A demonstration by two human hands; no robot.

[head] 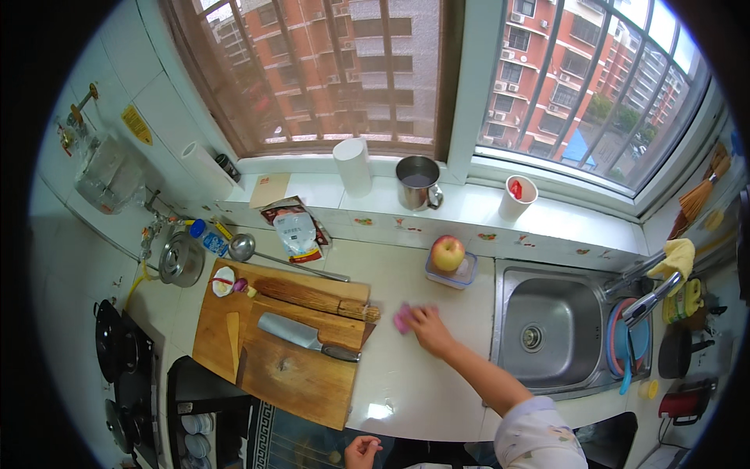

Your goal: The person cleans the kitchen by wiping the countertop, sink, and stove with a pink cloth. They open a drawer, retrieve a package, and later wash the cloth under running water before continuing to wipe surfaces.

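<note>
My right hand [432,332] presses a pink cloth [402,319] flat against the pale countertop [425,381], between the cutting board and the sink. Low in the picture, at the counter's front edge, my left hand [362,452] hangs with its fingers curled in and nothing seen in it. A wooden cutting board [304,393] lies to the left, bearing a cleaver [293,332], a brush of bundled stalks [316,298] and a thin wooden wedge-shaped piece [233,343]. Beyond the cloth, a red-yellow apple [447,253] sits on a lidded plastic box [451,277].
At right is a steel sink [551,316] with a faucet [650,302] and blue and pink basins [633,340]. A ladle [241,247] and a food pouch [297,233] lie behind the board. On the sill stand a steel mug [418,182] and a paper cup [518,198]. Far left is a stove [137,381].
</note>
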